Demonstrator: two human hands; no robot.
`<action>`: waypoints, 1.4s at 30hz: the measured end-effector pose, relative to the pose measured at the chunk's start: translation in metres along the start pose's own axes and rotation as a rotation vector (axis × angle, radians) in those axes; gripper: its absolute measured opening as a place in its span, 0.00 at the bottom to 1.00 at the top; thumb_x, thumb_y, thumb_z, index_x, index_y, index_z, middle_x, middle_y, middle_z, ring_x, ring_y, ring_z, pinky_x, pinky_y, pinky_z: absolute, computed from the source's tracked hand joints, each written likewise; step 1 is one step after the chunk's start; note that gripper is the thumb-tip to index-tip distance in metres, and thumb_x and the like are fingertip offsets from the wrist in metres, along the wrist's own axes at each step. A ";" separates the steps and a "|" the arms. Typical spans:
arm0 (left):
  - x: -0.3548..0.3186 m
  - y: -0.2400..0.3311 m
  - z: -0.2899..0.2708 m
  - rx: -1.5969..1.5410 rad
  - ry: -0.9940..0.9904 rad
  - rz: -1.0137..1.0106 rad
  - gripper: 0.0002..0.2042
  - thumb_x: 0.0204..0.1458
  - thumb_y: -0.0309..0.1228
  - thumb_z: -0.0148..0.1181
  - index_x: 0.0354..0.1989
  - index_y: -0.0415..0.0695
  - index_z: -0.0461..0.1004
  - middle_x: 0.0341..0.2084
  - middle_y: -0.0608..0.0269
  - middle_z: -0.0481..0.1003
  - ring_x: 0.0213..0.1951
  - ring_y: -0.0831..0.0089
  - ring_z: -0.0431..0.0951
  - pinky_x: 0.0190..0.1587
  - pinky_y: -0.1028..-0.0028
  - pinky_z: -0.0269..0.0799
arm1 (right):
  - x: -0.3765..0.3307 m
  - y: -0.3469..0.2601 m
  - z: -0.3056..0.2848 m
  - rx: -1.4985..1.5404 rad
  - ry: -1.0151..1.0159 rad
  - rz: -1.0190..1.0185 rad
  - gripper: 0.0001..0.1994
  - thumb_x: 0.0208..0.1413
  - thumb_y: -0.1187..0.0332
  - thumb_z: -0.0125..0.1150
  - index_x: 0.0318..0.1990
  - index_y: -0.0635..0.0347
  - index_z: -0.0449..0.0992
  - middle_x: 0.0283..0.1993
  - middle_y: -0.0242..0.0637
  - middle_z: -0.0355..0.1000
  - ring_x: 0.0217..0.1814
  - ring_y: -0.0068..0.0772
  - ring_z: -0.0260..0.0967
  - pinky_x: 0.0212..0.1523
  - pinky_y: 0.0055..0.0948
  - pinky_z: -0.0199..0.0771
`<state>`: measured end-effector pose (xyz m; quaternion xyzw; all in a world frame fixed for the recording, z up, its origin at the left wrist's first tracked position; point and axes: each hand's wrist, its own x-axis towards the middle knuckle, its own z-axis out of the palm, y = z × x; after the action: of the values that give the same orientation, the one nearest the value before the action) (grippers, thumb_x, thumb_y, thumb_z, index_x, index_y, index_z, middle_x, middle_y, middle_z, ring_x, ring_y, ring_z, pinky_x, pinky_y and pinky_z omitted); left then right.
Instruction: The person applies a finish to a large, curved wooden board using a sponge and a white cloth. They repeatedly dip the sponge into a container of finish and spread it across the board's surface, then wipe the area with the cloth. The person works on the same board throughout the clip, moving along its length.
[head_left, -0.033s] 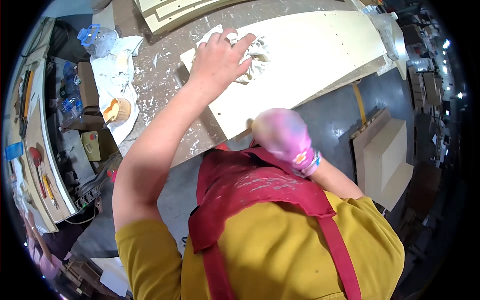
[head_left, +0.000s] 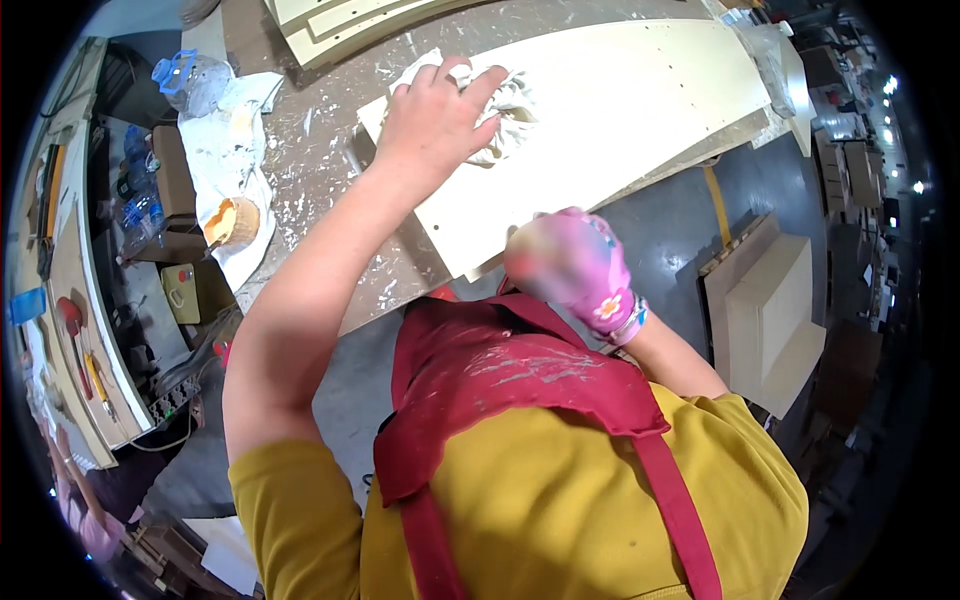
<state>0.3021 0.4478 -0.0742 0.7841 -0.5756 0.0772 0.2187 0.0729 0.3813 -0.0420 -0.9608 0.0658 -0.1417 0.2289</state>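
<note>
My bare left hand [head_left: 432,112] rests on a crumpled white cloth [head_left: 512,108], its fingers curled over the folds and pressing them onto a long cream board [head_left: 620,100]. Small dark holes dot the board near its edges. At the board's near edge is my right hand [head_left: 570,258], in a pink glove with a flower on the cuff. Motion smears its fingers, and a tan patch at the fingertips is too blurred to name.
More cream panels [head_left: 335,30] lie at the far side of the paint-spattered table [head_left: 310,180]. On the left, a clear plastic jug [head_left: 200,85] and a tub of orange paste [head_left: 235,222] sit on a white rag [head_left: 225,150]. Boards [head_left: 770,310] lean in a stack at right.
The gloved right hand has shifted very slightly, its wrist a little to the right. My left hand stays on the cloth.
</note>
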 end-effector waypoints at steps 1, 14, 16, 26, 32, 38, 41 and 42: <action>0.001 0.000 0.000 -0.009 -0.011 -0.005 0.24 0.53 0.41 0.58 0.59 0.53 0.66 0.53 0.50 0.68 0.49 0.52 0.71 0.48 0.56 0.70 | -0.002 0.007 0.000 -0.020 0.084 0.007 0.18 0.48 0.66 0.63 0.47 0.57 0.71 0.38 0.38 0.70 0.36 0.41 0.71 0.39 0.39 0.69; 0.003 0.004 -0.006 -0.049 -0.042 -0.007 0.24 0.51 0.37 0.59 0.59 0.50 0.66 0.52 0.46 0.68 0.47 0.49 0.70 0.50 0.54 0.68 | -0.003 -0.022 0.011 0.054 0.007 -0.027 0.21 0.48 0.67 0.65 0.50 0.57 0.67 0.41 0.40 0.73 0.43 0.44 0.72 0.45 0.44 0.70; 0.003 0.003 -0.005 -0.062 -0.039 -0.009 0.25 0.51 0.37 0.59 0.59 0.50 0.66 0.52 0.46 0.68 0.47 0.49 0.70 0.49 0.54 0.68 | -0.005 -0.030 0.033 0.162 -0.032 -0.050 0.22 0.47 0.68 0.64 0.51 0.55 0.66 0.44 0.37 0.73 0.45 0.42 0.72 0.46 0.43 0.69; 0.002 0.001 0.001 -0.031 -0.026 0.011 0.24 0.53 0.39 0.58 0.59 0.53 0.64 0.52 0.48 0.66 0.49 0.53 0.70 0.47 0.54 0.68 | -0.009 -0.029 0.035 0.057 0.035 -0.051 0.25 0.46 0.65 0.66 0.53 0.55 0.67 0.40 0.36 0.72 0.42 0.42 0.73 0.48 0.42 0.67; 0.001 0.003 -0.002 -0.026 -0.019 0.007 0.25 0.51 0.37 0.59 0.59 0.50 0.65 0.53 0.48 0.67 0.48 0.49 0.70 0.49 0.55 0.67 | -0.020 0.011 0.020 -0.045 0.216 0.118 0.20 0.47 0.65 0.66 0.49 0.55 0.69 0.42 0.39 0.73 0.43 0.43 0.72 0.47 0.42 0.67; 0.004 0.005 0.000 0.007 -0.059 -0.022 0.26 0.51 0.37 0.59 0.60 0.50 0.64 0.54 0.48 0.66 0.48 0.49 0.69 0.50 0.55 0.66 | -0.018 -0.011 0.033 -0.018 0.031 0.024 0.25 0.45 0.59 0.65 0.53 0.52 0.70 0.47 0.38 0.72 0.50 0.36 0.72 0.56 0.41 0.65; 0.002 0.003 -0.002 -0.018 -0.054 -0.019 0.26 0.52 0.38 0.59 0.61 0.52 0.64 0.55 0.51 0.65 0.50 0.52 0.68 0.51 0.54 0.65 | -0.027 0.027 0.009 -0.236 0.127 0.113 0.22 0.48 0.64 0.63 0.52 0.54 0.69 0.46 0.39 0.71 0.45 0.38 0.72 0.48 0.38 0.67; 0.002 0.004 -0.003 -0.022 -0.056 -0.017 0.26 0.52 0.38 0.59 0.61 0.52 0.64 0.54 0.51 0.66 0.50 0.52 0.68 0.51 0.55 0.65 | -0.027 0.042 0.000 -0.274 0.160 0.171 0.20 0.48 0.65 0.62 0.50 0.54 0.69 0.44 0.38 0.71 0.42 0.38 0.73 0.45 0.37 0.69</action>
<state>0.2995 0.4466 -0.0693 0.7884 -0.5756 0.0471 0.2117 0.0443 0.3492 -0.0681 -0.9596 0.1840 -0.1874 0.1010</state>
